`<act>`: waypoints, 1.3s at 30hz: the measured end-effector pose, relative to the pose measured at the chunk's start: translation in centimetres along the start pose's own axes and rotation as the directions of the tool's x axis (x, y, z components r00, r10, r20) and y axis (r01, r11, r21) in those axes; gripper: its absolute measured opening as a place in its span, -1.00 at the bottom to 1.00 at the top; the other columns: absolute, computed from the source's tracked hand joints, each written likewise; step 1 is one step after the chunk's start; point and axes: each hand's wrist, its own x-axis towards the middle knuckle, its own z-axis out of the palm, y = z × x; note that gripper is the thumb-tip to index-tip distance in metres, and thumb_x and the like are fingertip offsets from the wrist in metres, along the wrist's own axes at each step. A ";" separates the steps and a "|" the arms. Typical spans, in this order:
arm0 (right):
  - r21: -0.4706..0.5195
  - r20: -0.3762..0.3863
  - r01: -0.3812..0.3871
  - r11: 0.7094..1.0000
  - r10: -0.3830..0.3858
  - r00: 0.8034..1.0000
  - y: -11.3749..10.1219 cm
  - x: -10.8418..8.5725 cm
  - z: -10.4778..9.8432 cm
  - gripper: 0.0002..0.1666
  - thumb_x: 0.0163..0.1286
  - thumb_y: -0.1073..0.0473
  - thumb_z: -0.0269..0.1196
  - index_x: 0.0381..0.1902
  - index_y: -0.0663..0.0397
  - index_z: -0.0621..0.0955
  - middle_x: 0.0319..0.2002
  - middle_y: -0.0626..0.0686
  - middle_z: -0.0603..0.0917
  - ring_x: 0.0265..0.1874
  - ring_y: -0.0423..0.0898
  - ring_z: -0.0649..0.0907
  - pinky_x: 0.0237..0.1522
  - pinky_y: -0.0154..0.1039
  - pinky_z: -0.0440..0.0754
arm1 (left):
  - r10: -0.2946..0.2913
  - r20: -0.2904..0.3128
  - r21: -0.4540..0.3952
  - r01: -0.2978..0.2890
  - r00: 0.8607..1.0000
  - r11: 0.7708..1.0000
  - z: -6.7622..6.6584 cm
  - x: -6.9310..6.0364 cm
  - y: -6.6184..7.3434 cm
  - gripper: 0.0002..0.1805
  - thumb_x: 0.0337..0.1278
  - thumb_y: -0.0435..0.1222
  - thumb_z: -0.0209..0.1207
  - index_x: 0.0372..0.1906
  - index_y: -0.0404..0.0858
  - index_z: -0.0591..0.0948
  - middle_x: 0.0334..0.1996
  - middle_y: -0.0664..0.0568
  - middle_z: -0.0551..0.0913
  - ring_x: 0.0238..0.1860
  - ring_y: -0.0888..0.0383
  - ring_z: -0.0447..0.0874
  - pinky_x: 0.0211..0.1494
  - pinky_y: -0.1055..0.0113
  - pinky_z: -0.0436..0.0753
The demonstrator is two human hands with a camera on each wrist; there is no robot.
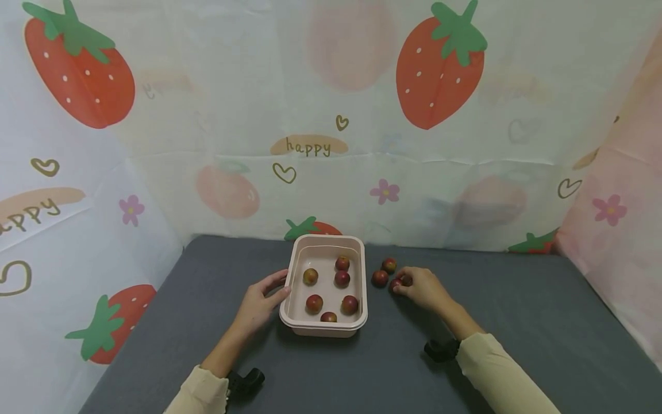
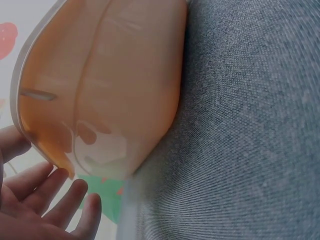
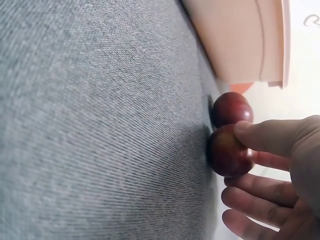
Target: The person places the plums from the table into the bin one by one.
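A pale pink plastic box stands on the dark grey table, with several red and yellowish plums spread inside. At its left side, my left hand touches the rim with relaxed, spread fingers; the left wrist view shows the fingertips against the edge. Right of the box, my right hand pinches a dark red plum between thumb and fingers, low at the cloth. Another plum lies just beyond it in the right wrist view. The head view shows two loose plums beside that hand.
Dark grey cloth covers the table. Behind it hangs a white curtain printed with strawberries, hearts and flowers, which also continues along both sides. A black wrist strap mount sits on the right forearm and another on the left.
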 end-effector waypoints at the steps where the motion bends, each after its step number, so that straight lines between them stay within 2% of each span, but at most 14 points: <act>1: 0.004 -0.006 0.002 1.000 -0.002 1.000 0.0 0.0 0.0 -0.72 0.28 0.11 0.35 -0.10 0.13 0.67 -0.26 0.07 0.73 -0.28 -0.05 0.68 -0.24 -0.08 0.63 | 0.001 0.001 -0.001 -0.001 1.000 1.000 0.0 0.0 0.0 -0.48 0.32 -0.23 0.17 0.33 -0.25 0.45 0.27 -0.23 0.52 0.40 -0.15 0.36 0.40 -0.13 0.35; 7: 0.019 -0.046 0.045 0.999 -0.044 0.998 -0.2 -0.5 0.1 -0.71 0.27 0.10 0.35 -0.13 0.17 0.67 -0.30 0.09 0.73 -0.34 -0.06 0.67 -0.31 -0.11 0.61 | -0.008 -0.001 0.002 0.008 1.000 1.000 0.2 0.0 0.0 -0.49 0.32 -0.25 0.17 0.33 -0.25 0.44 0.27 -0.22 0.52 0.39 -0.15 0.37 0.37 -0.12 0.39; 15: 0.017 -0.039 -0.018 1.000 0.018 0.999 0.0 -0.3 0.4 -0.70 0.28 0.12 0.35 -0.07 0.15 0.66 -0.23 0.10 0.74 -0.26 -0.02 0.68 -0.22 -0.04 0.63 | -0.010 -0.001 0.003 0.010 1.000 1.000 0.2 0.1 -0.1 -0.48 0.32 -0.23 0.17 0.34 -0.25 0.44 0.28 -0.22 0.52 0.40 -0.15 0.37 0.38 -0.11 0.39; 28: 0.024 -0.037 -0.002 1.000 0.003 0.999 0.1 -0.3 0.5 -0.74 0.28 0.14 0.35 -0.13 0.15 0.67 -0.24 0.11 0.75 -0.26 0.00 0.70 -0.22 -0.04 0.64 | 0.026 0.008 -0.004 -0.026 1.000 1.000 0.2 0.1 -0.4 -0.47 0.31 -0.23 0.18 0.34 -0.26 0.44 0.27 -0.22 0.52 0.38 -0.14 0.39 0.38 -0.09 0.40; 39: 0.021 -0.044 0.001 1.000 0.000 0.999 0.3 -0.2 0.6 -0.74 0.27 0.12 0.36 -0.14 0.13 0.67 -0.23 0.11 0.74 -0.24 0.00 0.70 -0.20 -0.03 0.64 | 0.027 0.016 -0.006 -0.027 1.000 1.000 0.1 0.2 -0.4 -0.47 0.32 -0.21 0.18 0.34 -0.25 0.43 0.27 -0.21 0.52 0.38 -0.13 0.39 0.38 -0.09 0.40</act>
